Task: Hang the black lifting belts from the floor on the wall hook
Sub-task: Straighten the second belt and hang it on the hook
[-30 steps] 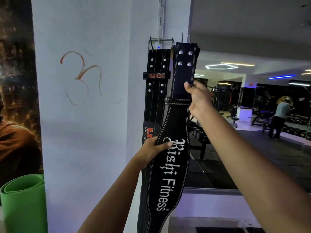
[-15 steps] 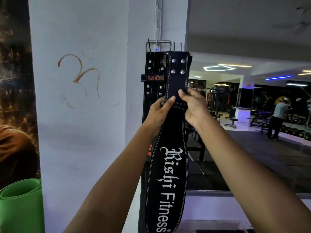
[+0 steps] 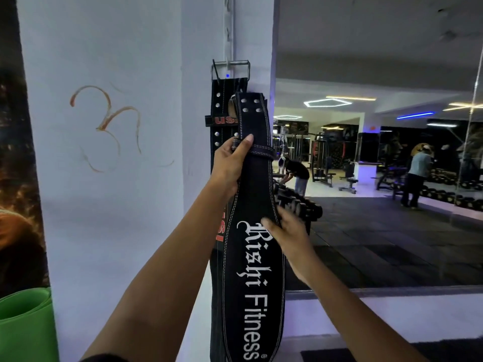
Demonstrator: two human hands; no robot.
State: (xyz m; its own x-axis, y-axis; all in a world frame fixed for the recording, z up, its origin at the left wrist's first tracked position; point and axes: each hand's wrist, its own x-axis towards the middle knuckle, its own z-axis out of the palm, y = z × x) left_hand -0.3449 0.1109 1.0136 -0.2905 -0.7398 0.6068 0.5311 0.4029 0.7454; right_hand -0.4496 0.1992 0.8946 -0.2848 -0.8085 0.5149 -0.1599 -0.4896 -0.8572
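Observation:
A black belt lettered "Rishi Fitness" hangs upright in front of the white pillar. Its studded top end sits just below the metal wall hook. I cannot tell whether it is caught on the hook. My left hand grips it at the narrow strap loop. My right hand, blurred, pinches the belt's right edge at the wide part, thumb on the front. Behind it a second black belt marked "USI" hangs from the hook by its steel buckle.
A rolled green mat stands at the lower left against the pillar. To the right, a wall mirror shows a dumbbell rack, gym machines and two people. A dark poster fills the left edge.
My right hand left the belt's top strap and dropped to the wide part. My left hand stayed at the loop. The belt's top end now sits lower, below the hook.

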